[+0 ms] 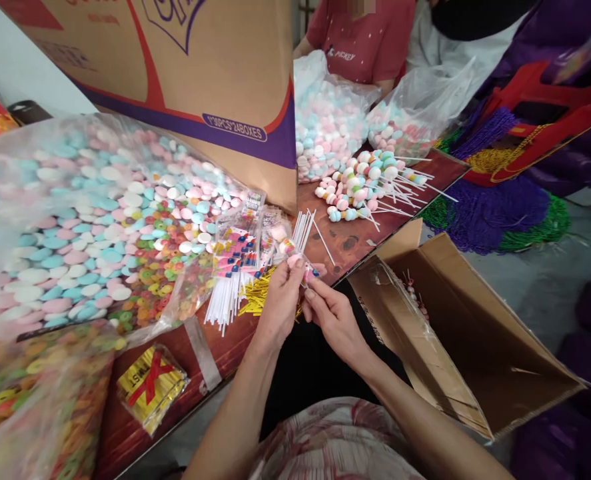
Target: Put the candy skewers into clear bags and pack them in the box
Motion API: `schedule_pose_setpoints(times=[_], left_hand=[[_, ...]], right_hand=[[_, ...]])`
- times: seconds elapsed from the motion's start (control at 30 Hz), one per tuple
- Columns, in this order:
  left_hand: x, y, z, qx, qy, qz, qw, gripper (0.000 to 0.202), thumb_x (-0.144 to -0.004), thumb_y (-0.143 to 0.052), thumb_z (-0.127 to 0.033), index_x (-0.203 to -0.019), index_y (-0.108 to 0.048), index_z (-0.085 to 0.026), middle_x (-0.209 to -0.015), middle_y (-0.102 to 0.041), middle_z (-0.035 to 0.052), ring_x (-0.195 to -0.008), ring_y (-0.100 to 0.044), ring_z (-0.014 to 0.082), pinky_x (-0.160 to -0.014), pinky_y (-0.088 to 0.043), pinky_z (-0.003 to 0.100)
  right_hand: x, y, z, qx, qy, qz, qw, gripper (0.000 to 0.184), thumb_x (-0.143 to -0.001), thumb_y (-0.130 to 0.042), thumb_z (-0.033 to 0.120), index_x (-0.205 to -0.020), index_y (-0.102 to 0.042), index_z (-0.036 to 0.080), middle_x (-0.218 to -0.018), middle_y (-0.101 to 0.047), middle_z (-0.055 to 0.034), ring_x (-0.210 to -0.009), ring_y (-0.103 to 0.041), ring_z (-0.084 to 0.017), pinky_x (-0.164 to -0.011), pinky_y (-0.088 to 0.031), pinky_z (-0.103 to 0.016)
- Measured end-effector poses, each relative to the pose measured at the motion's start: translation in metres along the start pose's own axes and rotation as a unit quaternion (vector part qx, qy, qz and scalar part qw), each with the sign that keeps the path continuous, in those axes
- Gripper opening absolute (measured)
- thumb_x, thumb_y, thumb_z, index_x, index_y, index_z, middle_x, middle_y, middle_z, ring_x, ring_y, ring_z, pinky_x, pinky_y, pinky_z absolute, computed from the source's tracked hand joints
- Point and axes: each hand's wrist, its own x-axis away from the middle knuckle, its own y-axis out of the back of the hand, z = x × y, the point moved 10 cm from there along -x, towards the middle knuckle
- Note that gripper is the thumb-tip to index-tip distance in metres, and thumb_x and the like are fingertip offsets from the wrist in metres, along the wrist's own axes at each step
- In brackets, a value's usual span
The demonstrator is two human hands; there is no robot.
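Over the table's front edge, my left hand (281, 297) and my right hand (331, 315) are close together, both closed on a wrapped candy skewer (290, 245). Its clear printed sleeve shows pastel candies inside, and the lower end is hidden by my fingers. Beside my left hand lie gold twist ties (256, 293) and a bunch of white sticks (224, 301). Printed clear sleeves (234, 250) are piled just behind them. More white sticks (302, 230) lie past my fingertips. Unwrapped candy skewers (362, 183) are heaped farther back on the table.
Pastel candies (75, 253) and gummy rings (158, 263) spread on plastic at left. A pack of twist ties (152, 387) lies in front. A large carton (200, 80) stands behind; an open cardboard box (495, 333) sits at right. A person in a red shirt (362, 40) is across the table.
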Motion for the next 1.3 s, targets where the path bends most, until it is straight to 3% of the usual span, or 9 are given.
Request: schedule_pose_setpoints(times=[0.13, 0.27, 0.5, 0.63, 0.8, 0.93, 1.03, 1.13, 1.3], left_hand=[[-0.001, -0.001, -0.003, 0.095, -0.001, -0.025, 0.995, 0.031, -0.080, -0.070, -0.043, -0.090, -0.064, -0.014, -0.092, -0.074, 0.0120, -0.080, -0.071, 0.0203, -0.060, -0.053, 0.026], [0.005, -0.010, 0.004, 0.159, 0.028, 0.009, 0.987, 0.024, -0.078, -0.074, -0.034, -0.087, -0.065, -0.014, -0.091, -0.075, 0.0115, -0.092, -0.072, 0.0248, -0.082, -0.055, 0.036], [0.020, -0.002, -0.001, 0.117, -0.001, 0.006, 0.993, 0.024, -0.081, -0.071, -0.035, -0.093, -0.073, -0.014, -0.099, -0.075, 0.0115, -0.102, -0.068, 0.0240, -0.090, -0.051, 0.035], [0.039, 0.020, -0.005, 0.079, -0.034, -0.020, 0.996, 0.029, -0.083, -0.070, -0.034, -0.107, -0.072, -0.019, -0.107, -0.074, 0.0089, -0.088, -0.068, 0.0180, -0.077, -0.053, 0.028], [0.066, 0.038, -0.010, 0.156, 0.018, 0.042, 0.987, 0.027, -0.081, -0.071, -0.030, -0.105, -0.072, -0.016, -0.084, -0.069, 0.0071, -0.062, -0.059, 0.0144, -0.059, -0.052, 0.028], [0.065, 0.052, -0.028, 0.221, -0.030, 0.020, 0.975, 0.019, -0.080, -0.073, -0.025, -0.096, -0.071, -0.015, -0.058, -0.044, -0.0028, -0.055, -0.045, 0.0100, -0.049, -0.045, 0.021], [0.055, 0.058, -0.033, 0.212, -0.054, -0.026, 0.975, 0.012, -0.081, -0.073, -0.023, -0.087, -0.068, -0.014, -0.058, -0.037, -0.0052, -0.052, -0.033, 0.0051, -0.054, -0.041, 0.018], [0.046, 0.056, -0.025, 0.182, -0.032, -0.040, 0.982, 0.015, -0.081, -0.074, -0.024, -0.088, -0.066, -0.013, -0.059, -0.037, -0.0052, -0.050, -0.029, 0.0040, -0.048, -0.031, 0.016], [0.039, 0.055, -0.017, 0.204, -0.024, -0.053, 0.977, 0.027, -0.077, -0.077, -0.025, -0.076, -0.051, -0.017, -0.061, -0.043, -0.0053, -0.049, -0.028, 0.0032, -0.047, -0.027, 0.015]], right_hand=[[0.008, 0.013, 0.007, 0.062, 0.025, -0.030, 0.997, 0.016, -0.091, -0.057, 0.031, -0.091, -0.067, 0.018, -0.067, -0.053, 0.0025, -0.064, -0.047, -0.012, -0.063, -0.038, -0.025], [0.009, 0.020, 0.003, 0.052, 0.005, -0.034, 0.998, 0.027, -0.090, -0.060, 0.031, -0.067, -0.057, 0.018, -0.061, -0.049, 0.0038, -0.058, -0.040, -0.010, -0.058, -0.033, -0.024], [0.004, 0.008, 0.011, 0.062, 0.016, -0.008, 0.998, 0.027, -0.092, -0.057, 0.033, -0.070, -0.055, 0.019, -0.066, -0.051, 0.0030, -0.063, -0.043, -0.011, -0.062, -0.035, -0.025], [0.006, -0.015, 0.007, -0.028, -0.025, 0.006, 0.999, 0.029, -0.090, -0.059, 0.041, -0.072, -0.055, 0.019, -0.062, -0.051, 0.0037, -0.056, -0.037, -0.010, -0.054, -0.030, -0.024], [0.024, -0.073, -0.014, -0.214, -0.175, 0.132, 0.952, 0.038, -0.089, -0.055, 0.048, -0.064, -0.045, 0.021, -0.046, -0.037, 0.0084, -0.040, -0.023, -0.007, -0.043, -0.021, -0.024], [0.018, -0.064, 0.006, 0.138, -0.045, 0.215, 0.966, 0.033, -0.094, -0.047, 0.029, -0.063, -0.055, 0.018, -0.060, -0.056, 0.0016, -0.053, -0.044, -0.010, -0.054, -0.031, -0.024], [-0.010, -0.017, 0.029, 0.428, 0.081, 0.074, 0.897, 0.026, -0.091, -0.048, 0.013, -0.071, -0.064, 0.018, -0.072, -0.059, -0.0013, -0.067, -0.049, -0.013, -0.064, -0.033, -0.026], [-0.033, 0.008, 0.038, 0.526, 0.150, 0.008, 0.837, 0.021, -0.091, -0.053, 0.014, -0.093, -0.072, 0.022, -0.094, -0.064, -0.0061, -0.085, -0.055, -0.018, -0.071, -0.037, -0.027], [-0.051, 0.002, 0.020, 0.579, 0.198, 0.081, 0.787, 0.023, -0.096, -0.048, 0.016, -0.088, -0.069, 0.021, -0.094, -0.063, -0.0057, -0.084, -0.052, -0.018, -0.071, -0.036, -0.027]])
